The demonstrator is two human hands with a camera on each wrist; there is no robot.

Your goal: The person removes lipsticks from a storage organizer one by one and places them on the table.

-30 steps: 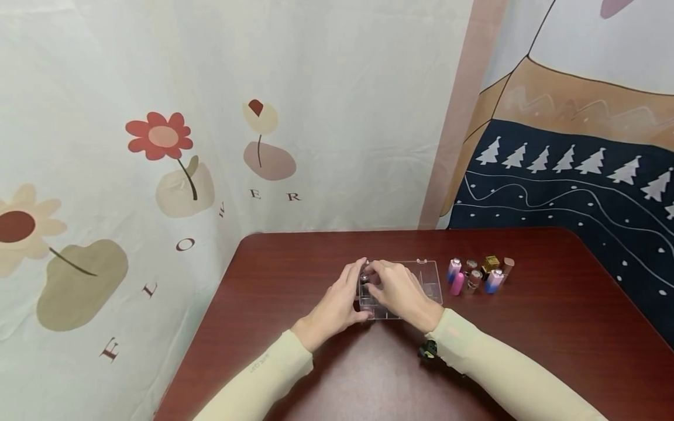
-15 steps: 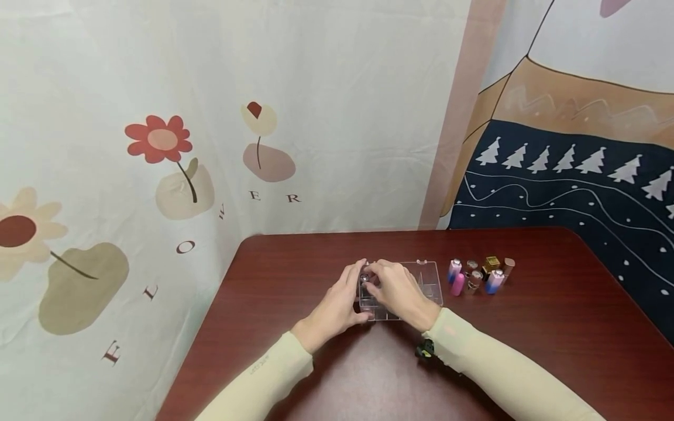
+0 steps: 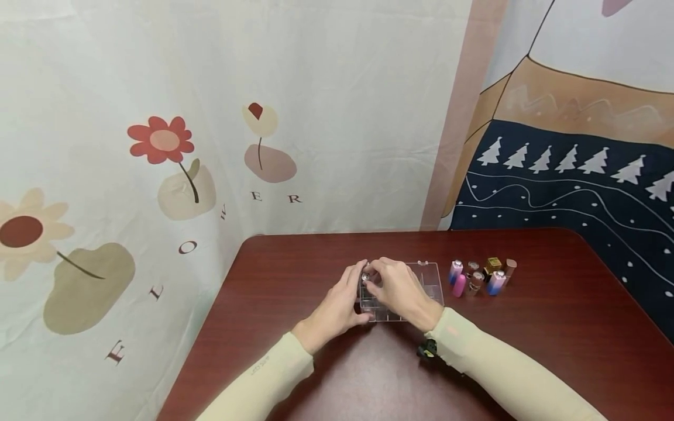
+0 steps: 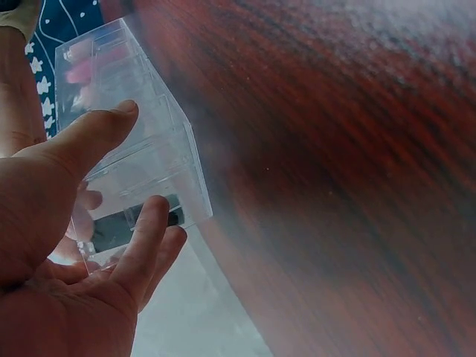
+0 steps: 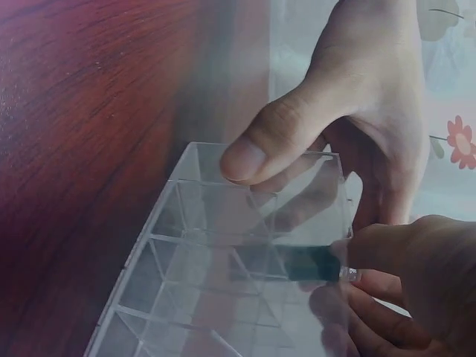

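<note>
A clear divided box (image 3: 433, 292) with several compartments lies on the table in the head view. My left hand (image 3: 339, 301) grips its left end, the thumb at the near side and the fingers along the left side. Over the same end, my right hand (image 3: 397, 289) pinches the shiny top of a dark lipstick tube (image 5: 312, 262). The tube's body shows through the clear wall, standing within a corner compartment. In the left wrist view the dark tube (image 4: 111, 232) is partly covered by my left fingers. My right palm hides the middle of the box in the head view.
Right of the box stand several lipstick tubes: pink-and-blue ones (image 3: 496, 283), a magenta one (image 3: 459, 285), a gold-topped one (image 3: 492, 265) and a brown one (image 3: 509, 268). A printed curtain (image 3: 337, 117) hangs behind the red-brown table (image 3: 295, 263).
Both hands stay at the left end of the box. The shiny top of the tube shows a little more clearly between my right fingers; the head view has shifted slightly.
</note>
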